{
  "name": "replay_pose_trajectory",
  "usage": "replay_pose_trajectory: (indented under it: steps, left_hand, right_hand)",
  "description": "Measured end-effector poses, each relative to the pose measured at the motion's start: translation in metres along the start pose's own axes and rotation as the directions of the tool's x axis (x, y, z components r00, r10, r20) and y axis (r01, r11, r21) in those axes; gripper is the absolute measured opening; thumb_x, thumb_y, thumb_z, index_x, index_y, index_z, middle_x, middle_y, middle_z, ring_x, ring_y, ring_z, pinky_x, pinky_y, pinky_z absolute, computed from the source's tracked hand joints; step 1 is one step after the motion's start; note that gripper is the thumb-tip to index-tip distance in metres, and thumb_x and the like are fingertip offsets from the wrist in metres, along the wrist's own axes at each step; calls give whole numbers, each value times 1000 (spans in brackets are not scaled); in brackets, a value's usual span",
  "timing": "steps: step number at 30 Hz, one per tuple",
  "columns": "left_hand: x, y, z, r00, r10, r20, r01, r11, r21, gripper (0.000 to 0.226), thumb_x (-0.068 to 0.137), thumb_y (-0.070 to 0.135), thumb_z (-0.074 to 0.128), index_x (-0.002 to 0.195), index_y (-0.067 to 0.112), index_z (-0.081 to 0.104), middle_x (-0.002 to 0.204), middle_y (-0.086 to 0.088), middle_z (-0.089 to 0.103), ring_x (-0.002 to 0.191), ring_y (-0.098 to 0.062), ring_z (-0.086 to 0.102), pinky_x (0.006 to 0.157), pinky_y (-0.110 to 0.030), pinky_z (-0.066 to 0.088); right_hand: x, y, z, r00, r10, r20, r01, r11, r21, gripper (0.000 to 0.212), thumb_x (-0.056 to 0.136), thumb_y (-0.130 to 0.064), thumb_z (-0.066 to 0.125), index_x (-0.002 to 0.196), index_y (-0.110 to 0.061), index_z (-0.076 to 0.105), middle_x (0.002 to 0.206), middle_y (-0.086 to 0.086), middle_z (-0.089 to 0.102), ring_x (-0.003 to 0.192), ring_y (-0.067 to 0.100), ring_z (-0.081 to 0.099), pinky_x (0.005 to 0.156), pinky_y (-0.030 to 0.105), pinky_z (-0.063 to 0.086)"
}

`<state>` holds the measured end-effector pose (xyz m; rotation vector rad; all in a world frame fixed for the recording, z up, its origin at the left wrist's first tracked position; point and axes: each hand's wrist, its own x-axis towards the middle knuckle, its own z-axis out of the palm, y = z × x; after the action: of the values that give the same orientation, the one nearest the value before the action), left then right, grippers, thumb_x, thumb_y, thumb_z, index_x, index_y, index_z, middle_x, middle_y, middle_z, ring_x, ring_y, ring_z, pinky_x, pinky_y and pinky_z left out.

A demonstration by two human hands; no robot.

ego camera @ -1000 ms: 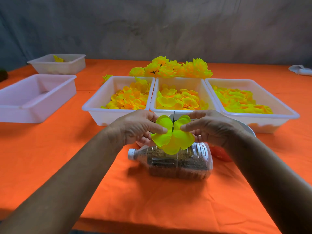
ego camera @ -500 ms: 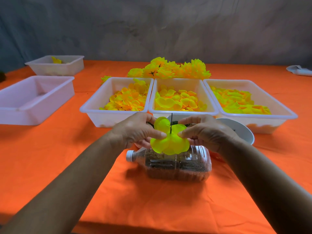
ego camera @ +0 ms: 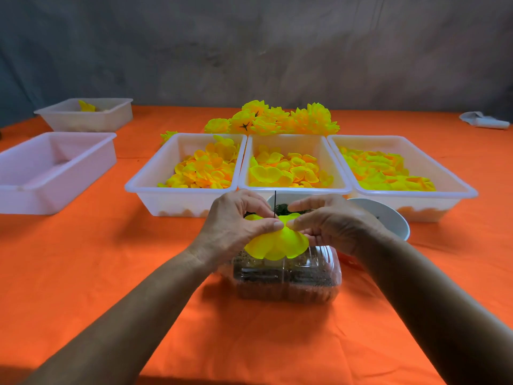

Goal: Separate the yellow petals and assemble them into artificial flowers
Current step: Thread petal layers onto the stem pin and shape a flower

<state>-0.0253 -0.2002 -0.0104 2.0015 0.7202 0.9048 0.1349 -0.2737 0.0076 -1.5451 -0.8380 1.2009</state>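
We see an orange cloth [ego camera: 83, 273] spread flat over the whole table, soft and a little wrinkled. Nearest to us lies a clear plastic bottle [ego camera: 286, 276] on its side, shiny and ribbed, with dark bits packed inside it. Just above the bottle, the left hand [ego camera: 233, 226] and the right hand [ego camera: 333, 222] meet around a bright yellow petal piece [ego camera: 277, 245]. It is thin, smooth and rounded, and it bends down like a little skirt. Both hands pinch it at the top, thumb tips almost touching, and a thin black wire stem [ego camera: 275, 202] pokes straight up between them. A second ago the petal piece faced us flat like a clover; now it is pushed lower on the stem and folded down, and the hands sit lower and closer together. Behind the right hand we see a round white bowl [ego camera: 388, 215] with dark green bits in it, partly hidden. Next come three white plastic tubs side by side, all with smooth walls and rounded corners: the left tub [ego camera: 144, 187], the middle tub [ego camera: 294, 188] and the right tub [ego camera: 455, 190], each holding loose yellow and orange petals. Off to the left stands a pale pink tub [ego camera: 83, 168], and farther back a small white tub [ego camera: 116, 115] with a yellow bit inside. Behind the three tubs lies a heap of finished yellow flowers [ego camera: 277, 120], fluffy and full. At the far right edge sits something white and crumpled [ego camera: 483, 120]; we cannot tell what it is. A grey wall [ego camera: 249, 51] stands behind.
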Motion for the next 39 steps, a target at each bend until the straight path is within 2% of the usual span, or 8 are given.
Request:
replay_pose_trajectory:
  steps: [9,13,18,22,28,33,37,39]
  left_hand:
    - [2,-7,3,999,38,13,-37,994,-103,14,63,7,83,62,17,72,77,10,62,80,-7,61,76,-31,50]
    - [4,-7,1,998,44,50,-36,988,-149,10,57,24,80,59,19,71,75,6,65,79,-11,64,71,-22,50]
    - [8,-7,-4,990,38,136,-18,989,-144,12,56,25,79,58,17,70,78,-6,69,83,-20,66,78,-36,51]
    - [9,-7,-4,990,2,144,20,988,-150,15,56,26,79,60,15,71,78,-9,70,80,-21,65,78,-40,50]
    - [11,-7,-4,987,-51,154,75,985,-153,17,62,11,86,59,17,70,77,-8,70,78,-21,65,80,-42,51]
    - [9,-8,-3,986,-61,153,84,985,-150,23,66,6,83,57,21,69,77,-6,70,78,-17,65,79,-37,51]
    - [8,-8,-3,988,-56,146,78,986,-147,20,67,7,83,60,19,69,78,-6,70,76,-17,65,77,-35,52]
    - [8,-7,-3,990,-47,133,65,989,-131,18,66,11,85,60,20,69,80,-9,70,78,-20,66,79,-39,53]
  right_hand:
    - [-1,-1,-1,999,-21,-27,18,993,-116,28,75,5,70,92,-15,62,60,2,64,46,7,59,49,18,48]
    - [-5,-6,-2,989,-129,-72,107,962,-251,25,76,2,71,96,-10,64,76,7,63,58,12,59,49,17,48]
    - [16,-19,-46,833,-433,-344,240,843,-481,11,77,-6,72,86,-12,71,84,14,70,70,18,62,63,23,49]
    - [53,-25,-102,705,-491,-512,-25,704,-709,15,79,-9,66,91,-9,74,94,16,72,90,29,65,78,32,48]
    - [100,-16,-150,769,-235,-594,-385,572,-725,12,72,-7,70,84,-8,69,93,17,64,87,31,60,79,33,48]
    - [120,-15,-155,826,-121,-550,-445,459,-769,15,83,-10,61,95,-4,65,104,18,63,95,30,59,72,29,39]
    - [120,-8,-153,749,-223,-624,-500,427,-754,14,82,-1,55,68,-4,51,101,19,64,99,34,61,68,29,41]
    - [120,-6,-152,725,-244,-644,-511,436,-741,1,80,0,57,80,-1,57,111,23,61,104,35,59,73,32,44]
